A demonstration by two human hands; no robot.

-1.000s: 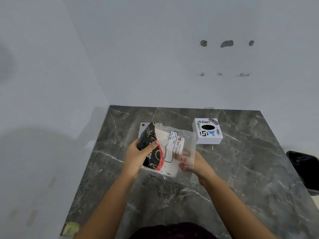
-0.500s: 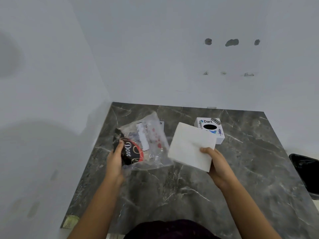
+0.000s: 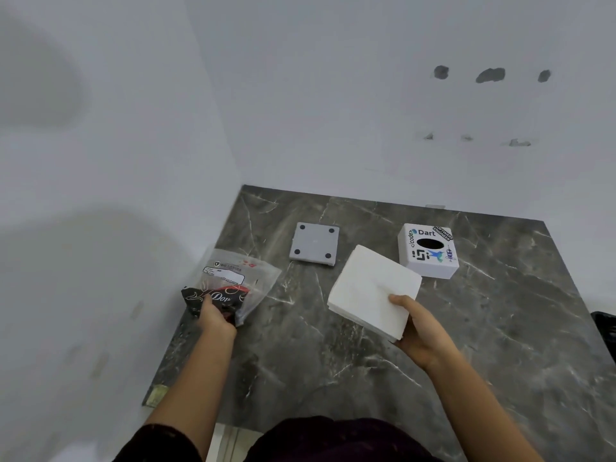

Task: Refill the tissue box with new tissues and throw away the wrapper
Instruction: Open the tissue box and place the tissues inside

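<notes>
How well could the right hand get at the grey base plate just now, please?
Probably not readily: the right hand is full, gripping the tissue stack. The grey base plate itself lies uncovered on the table, nothing on it.

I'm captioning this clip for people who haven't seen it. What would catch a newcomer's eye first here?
Probably the bright white tissue stack held in the right hand above the dark marble table. Next, the crumpled clear wrapper gripped in the left hand near the table's left edge. Behind them sit a stickered white tissue box and a grey square base plate.
</notes>
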